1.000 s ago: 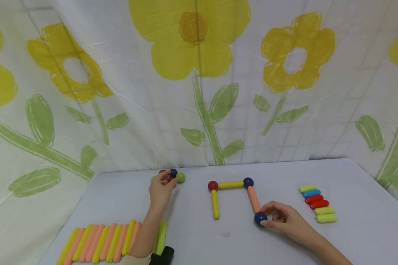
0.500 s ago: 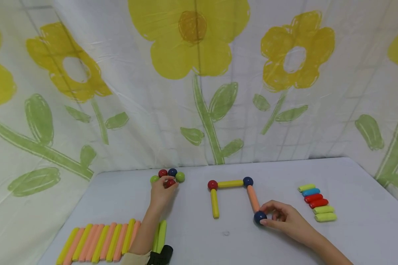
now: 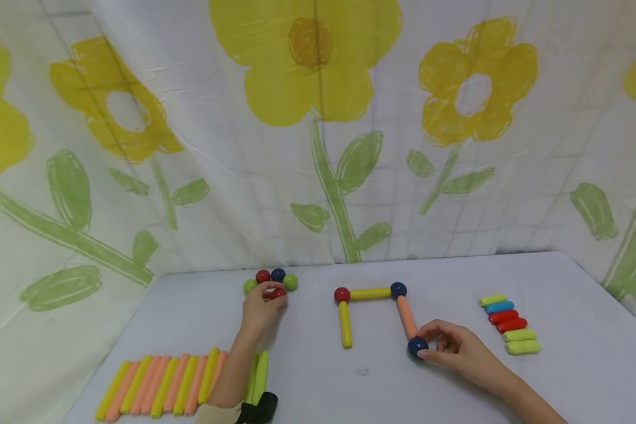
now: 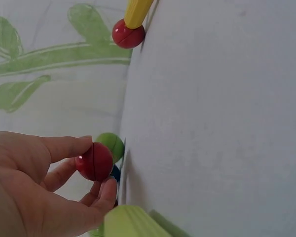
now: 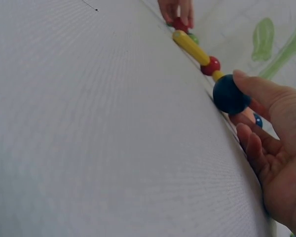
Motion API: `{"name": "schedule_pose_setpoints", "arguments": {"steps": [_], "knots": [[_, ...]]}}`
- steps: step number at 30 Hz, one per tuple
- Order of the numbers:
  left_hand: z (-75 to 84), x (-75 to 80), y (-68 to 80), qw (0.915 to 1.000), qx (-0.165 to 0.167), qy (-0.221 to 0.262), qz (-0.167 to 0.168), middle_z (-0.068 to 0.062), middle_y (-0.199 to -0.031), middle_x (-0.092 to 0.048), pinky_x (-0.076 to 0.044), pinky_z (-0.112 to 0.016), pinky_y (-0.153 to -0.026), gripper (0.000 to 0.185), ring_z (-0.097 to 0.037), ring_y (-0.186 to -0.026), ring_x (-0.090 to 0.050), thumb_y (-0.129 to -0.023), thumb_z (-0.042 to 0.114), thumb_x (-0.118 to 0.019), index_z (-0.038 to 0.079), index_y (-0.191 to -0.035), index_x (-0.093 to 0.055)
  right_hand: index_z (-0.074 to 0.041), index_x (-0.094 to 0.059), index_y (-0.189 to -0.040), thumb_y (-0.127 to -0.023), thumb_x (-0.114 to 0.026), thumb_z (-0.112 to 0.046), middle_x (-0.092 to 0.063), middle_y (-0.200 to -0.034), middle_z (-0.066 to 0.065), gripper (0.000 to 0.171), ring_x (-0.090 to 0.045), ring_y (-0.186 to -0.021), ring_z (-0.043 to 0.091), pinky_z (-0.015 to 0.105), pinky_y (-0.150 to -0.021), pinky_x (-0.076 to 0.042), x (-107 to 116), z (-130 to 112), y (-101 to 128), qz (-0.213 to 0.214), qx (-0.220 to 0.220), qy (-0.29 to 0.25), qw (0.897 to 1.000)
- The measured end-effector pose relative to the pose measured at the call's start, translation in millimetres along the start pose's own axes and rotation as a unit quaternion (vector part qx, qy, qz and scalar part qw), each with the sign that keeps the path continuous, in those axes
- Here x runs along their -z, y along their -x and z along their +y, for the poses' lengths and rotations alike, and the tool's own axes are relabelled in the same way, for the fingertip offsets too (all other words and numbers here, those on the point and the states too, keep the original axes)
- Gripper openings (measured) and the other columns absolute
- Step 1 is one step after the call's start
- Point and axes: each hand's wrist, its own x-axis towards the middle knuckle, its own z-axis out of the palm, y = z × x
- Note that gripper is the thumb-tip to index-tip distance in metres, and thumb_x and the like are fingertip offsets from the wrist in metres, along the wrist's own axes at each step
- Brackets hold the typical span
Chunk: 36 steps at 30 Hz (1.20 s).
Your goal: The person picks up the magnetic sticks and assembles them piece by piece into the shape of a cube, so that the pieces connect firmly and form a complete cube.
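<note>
My left hand (image 3: 261,309) is at the back of the table, its thumb and fingers around a red ball (image 4: 94,162). Close behind that ball sit another red ball (image 3: 262,275), a dark blue ball (image 3: 278,275) and two green balls (image 3: 291,282). With thumb and fingertips my right hand (image 3: 458,353) pinches a dark blue ball (image 5: 230,94) at the near end of an orange stick (image 3: 407,318). That stick runs back to a second dark blue corner ball (image 3: 398,289). A yellow stick (image 3: 370,293) links it to a red corner ball (image 3: 341,295), from which another yellow stick (image 3: 345,325) points forward.
At the front left lies a row of yellow and orange sticks (image 3: 161,386), partly behind my left forearm. Green sticks (image 3: 261,377) are beside it. Several short coloured sticks (image 3: 511,324) lie at the right. A flowered curtain (image 3: 318,176) hangs behind the table.
My left hand has come down from above the ball cluster to the front red ball, and its fingers have closed in around it. The right hand stays at the blue ball.
</note>
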Motion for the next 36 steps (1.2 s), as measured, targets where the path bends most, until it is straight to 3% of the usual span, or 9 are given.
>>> {"name": "schedule_pose_setpoints", "arguments": {"steps": [5, 13, 19, 24, 28, 36], "knots": [[13.5, 1.2, 14.8, 0.9991, -0.016, 0.017, -0.035, -0.023, -0.115, -0.07, -0.058, -0.034, -0.079, 0.03, -0.035, -0.103, -0.068, -0.095, 0.004, -0.074, -0.002, -0.124, -0.07, -0.003, -0.069, -0.121, -0.097, -0.078, -0.021, -0.068, -0.109, 0.008, 0.032, -0.057, -0.08, 0.015, 0.022, -0.067, -0.048, 0, 1, -2, 0.0, 0.004, 0.002, 1.0], [32.1, -13.0, 55.5, 0.9882, -0.044, 0.017, -0.146, -0.012, -0.116, -0.068, -0.06, -0.04, -0.088, 0.029, -0.025, -0.102, -0.064, -0.1, 0.013, -0.074, 0.006, -0.126, -0.066, -0.003, -0.069, -0.121, -0.097, -0.078, -0.021, -0.068, -0.108, 0.008, 0.032, -0.057, -0.08, 0.015, 0.022, -0.067, -0.048, -1, 2, -1, -0.001, 0.002, 0.003, 1.0], [28.7, -26.3, 78.1, 0.9748, -0.03, 0.01, -0.221, -0.007, -0.115, -0.068, -0.061, -0.04, -0.091, 0.032, -0.021, -0.103, -0.062, -0.097, 0.014, -0.077, 0.006, -0.125, -0.065, -0.003, -0.069, -0.12, -0.096, -0.079, -0.021, -0.068, -0.108, 0.007, 0.032, -0.057, -0.08, 0.014, 0.022, -0.067, -0.048, -1, 2, -1, 0.0, 0.001, -0.001, 1.0], [22.8, -32.8, 87.0, 0.9608, -0.001, 0.035, -0.275, -0.004, -0.114, -0.07, -0.062, -0.041, -0.093, 0.034, -0.019, -0.1, -0.064, -0.093, 0.009, -0.081, 0.002, -0.125, -0.069, -0.002, -0.069, -0.12, -0.097, -0.078, -0.02, -0.068, -0.109, 0.009, 0.031, -0.057, -0.08, 0.015, 0.023, -0.067, -0.048, 0, 1, -1, -0.005, 0.004, -0.007, 1.0], [21.6, -39.1, 89.9, 0.9568, 0.012, 0.048, -0.286, -0.003, -0.108, -0.07, -0.063, -0.038, -0.09, 0.032, -0.017, -0.095, -0.064, -0.091, 0.006, -0.083, 0.004, -0.121, -0.072, -0.003, -0.069, -0.121, -0.097, -0.079, -0.021, -0.068, -0.109, 0.009, 0.032, -0.057, -0.08, 0.014, 0.022, -0.067, -0.048, 1, 1, -1, -0.003, -0.004, -0.004, 1.0], [22.6, -51.2, 94.2, 0.9659, 0.012, 0.034, -0.256, -0.002, -0.099, -0.066, -0.06, -0.034, -0.082, 0.031, -0.017, -0.089, -0.059, -0.086, 0.009, -0.088, 0.006, -0.113, -0.073, -0.003, -0.069, -0.121, -0.096, -0.079, -0.022, -0.067, -0.11, 0.01, 0.033, -0.056, -0.081, 0.015, 0.023, -0.067, -0.048, 0, 0, -1, -0.003, -0.015, -0.004, 1.0]]}}
